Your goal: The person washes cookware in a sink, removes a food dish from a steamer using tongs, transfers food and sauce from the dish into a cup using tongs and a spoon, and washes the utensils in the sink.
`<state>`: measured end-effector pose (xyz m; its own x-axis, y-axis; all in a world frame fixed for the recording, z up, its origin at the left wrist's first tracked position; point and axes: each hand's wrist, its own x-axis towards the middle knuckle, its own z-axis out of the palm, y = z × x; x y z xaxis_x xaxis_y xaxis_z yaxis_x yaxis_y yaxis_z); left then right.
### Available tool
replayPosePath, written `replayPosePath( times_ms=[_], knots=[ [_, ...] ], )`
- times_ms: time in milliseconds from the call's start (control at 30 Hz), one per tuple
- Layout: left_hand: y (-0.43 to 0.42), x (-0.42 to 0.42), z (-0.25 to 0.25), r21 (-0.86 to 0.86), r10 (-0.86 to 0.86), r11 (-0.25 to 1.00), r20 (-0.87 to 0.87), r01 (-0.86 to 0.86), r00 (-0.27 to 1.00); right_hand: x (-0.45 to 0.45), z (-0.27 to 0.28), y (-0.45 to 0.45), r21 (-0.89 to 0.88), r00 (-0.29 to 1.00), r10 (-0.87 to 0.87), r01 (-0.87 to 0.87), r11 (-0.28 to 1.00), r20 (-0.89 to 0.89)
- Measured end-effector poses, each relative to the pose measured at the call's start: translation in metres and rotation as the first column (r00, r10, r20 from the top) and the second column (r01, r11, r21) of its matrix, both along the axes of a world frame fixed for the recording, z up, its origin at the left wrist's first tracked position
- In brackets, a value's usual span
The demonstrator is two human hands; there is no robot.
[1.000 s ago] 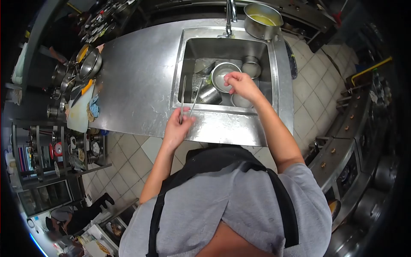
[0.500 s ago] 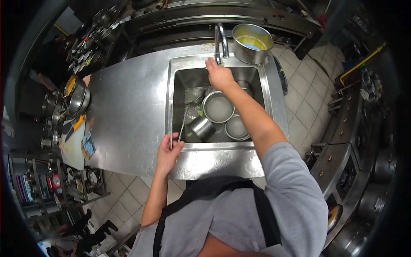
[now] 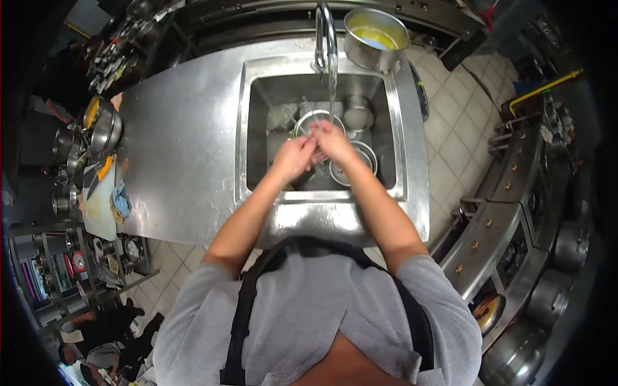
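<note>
Water runs from the tap [image 3: 326, 38] onto my two hands, which meet over the sink [image 3: 257, 128]. My left hand [image 3: 296, 158] is closed around thin metal tongs [image 3: 306, 105], whose blurred tips point away from me. Fingers of my right hand [image 3: 333, 141] are wrapped at the same spot, against the tongs and my left fingers. Most of the tongs is hidden by the hands. Beneath them in the sink lie a round metal pot [image 3: 317, 116], another round pot [image 3: 362, 162] and a smaller metal container [image 3: 358, 114].
On the sink's back right corner stands a large pot [image 3: 376, 42] with yellow residue inside. The steel counter [image 3: 180, 141] stretches left to a cutting board [image 3: 101, 206], an orange-handled knife [image 3: 105, 168], a blue cloth [image 3: 121, 199] and stacked bowls [image 3: 106, 132]. Other people are at the left.
Water now flows from the tap. My right hand has come from the tap down into the sink, and my left hand has moved right with the tongs to meet it.
</note>
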<state>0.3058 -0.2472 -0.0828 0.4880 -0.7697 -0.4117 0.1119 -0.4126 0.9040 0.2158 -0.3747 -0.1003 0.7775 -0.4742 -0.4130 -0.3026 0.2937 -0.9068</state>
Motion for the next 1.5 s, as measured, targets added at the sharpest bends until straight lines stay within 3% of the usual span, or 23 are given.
replayPosePath(
  times_ms=[33, 67, 167, 233, 300, 367, 433, 467, 533, 633, 667, 700, 767, 900, 967, 1100, 1167, 1233, 1367, 1433, 1500],
  knots=[
    [-0.010, 0.006, 0.003, 0.135, -0.183, 0.977, 0.157, 0.163, 0.970, -0.007, 0.001, -0.005, -0.059, 0.994, -0.078, 0.073, 0.996, -0.077],
    [-0.018, 0.009, -0.004, 0.079, -0.093, 0.993, 0.132, 0.083, 0.987, -0.016, 0.009, -0.008, -0.063, 0.992, -0.085, 0.080, 0.995, -0.090],
    [-0.043, 0.012, -0.022, 0.013, 0.098, 0.995, -0.001, -0.098, 0.995, -0.043, 0.028, -0.010, -0.190, 0.965, -0.107, 0.061, 0.980, -0.239],
    [-0.060, 0.010, -0.034, -0.019, 0.054, 0.998, -0.228, -0.060, 0.972, -0.052, 0.029, -0.010, -0.413, 0.938, -0.152, 0.010, 0.911, -0.312],
    [-0.077, 0.008, -0.049, 0.011, 0.042, 0.999, -0.255, -0.040, 0.966, -0.061, -0.013, -0.019, -0.485, 0.944, -0.144, -0.019, 0.874, -0.296],
    [-0.087, 0.008, -0.055, 0.046, 0.035, 0.999, -0.283, -0.023, 0.959, -0.070, -0.013, -0.017, -0.549, 0.950, -0.129, -0.051, 0.834, -0.285],
    [-0.094, 0.009, -0.056, 0.085, -0.022, 0.995, -0.336, 0.054, 0.942, -0.079, 0.030, -0.003, -0.543, 0.902, -0.122, -0.137, 0.828, -0.414],
    [-0.096, 0.011, -0.056, 0.082, -0.026, 0.995, -0.337, 0.057, 0.941, -0.081, 0.028, -0.003, -0.546, 0.901, -0.126, -0.136, 0.827, -0.415],
    [-0.097, 0.015, -0.060, 0.085, -0.068, 0.993, -0.166, 0.083, 0.984, -0.085, 0.027, 0.000, -0.662, 0.857, -0.205, -0.191, 0.725, -0.472],
    [-0.100, 0.016, -0.062, -0.021, 0.033, 0.999, -0.080, -0.035, 0.996, -0.087, 0.047, 0.004, -0.697, 0.789, -0.262, -0.270, 0.665, -0.556],
    [-0.097, 0.009, -0.064, -0.113, 0.058, 0.990, -0.224, -0.085, 0.973, -0.087, 0.048, 0.003, -0.697, 0.788, -0.266, -0.266, 0.666, -0.555],
    [-0.094, 0.005, -0.055, -0.112, 0.054, 0.990, -0.223, -0.081, 0.973, -0.087, 0.048, 0.001, -0.700, 0.773, -0.255, -0.315, 0.641, -0.581],
    [-0.090, 0.003, -0.039, -0.123, -0.101, 0.992, -0.553, 0.039, 0.827, -0.088, 0.050, 0.000, -0.700, 0.756, -0.245, -0.362, 0.615, -0.607],
    [-0.094, 0.020, -0.065, -0.146, -0.064, 0.989, -0.542, -0.019, 0.838, -0.090, 0.049, -0.002, -0.728, 0.792, -0.226, -0.354, 0.587, -0.567],
    [-0.094, 0.032, -0.074, -0.212, -0.117, 0.977, -0.667, -0.037, 0.735, -0.091, 0.046, -0.003, -0.748, 0.817, -0.239, -0.309, 0.587, -0.525],
    [-0.084, 0.018, -0.046, -0.159, -0.232, 0.972, -0.515, 0.173, 0.825, -0.084, 0.049, -0.004, -0.715, 0.783, -0.222, -0.360, 0.600, -0.581],
    [-0.085, 0.023, -0.063, -0.213, -0.221, 0.969, -0.536, 0.123, 0.814, -0.081, 0.050, -0.003, -0.703, 0.775, -0.206, -0.382, 0.600, -0.597],
    [-0.085, 0.023, -0.062, -0.285, -0.245, 0.956, -0.643, 0.071, 0.726, -0.077, 0.053, -0.002, -0.687, 0.767, -0.186, -0.402, 0.606, -0.614],
    [-0.086, 0.028, -0.069, -0.207, -0.113, 0.978, -0.608, -0.020, 0.786, -0.074, 0.050, -0.003, -0.682, 0.779, -0.170, -0.394, 0.616, -0.603],
    [-0.084, 0.029, -0.062, -0.217, -0.118, 0.976, -0.631, -0.029, 0.767, -0.071, 0.053, -0.005, -0.673, 0.763, -0.157, -0.428, 0.603, -0.627],
    [-0.086, 0.027, -0.058, -0.190, -0.180, 0.979, -0.609, 0.079, 0.772, -0.071, 0.056, -0.007, -0.685, 0.775, -0.156, -0.422, 0.594, -0.612]
  ],
)
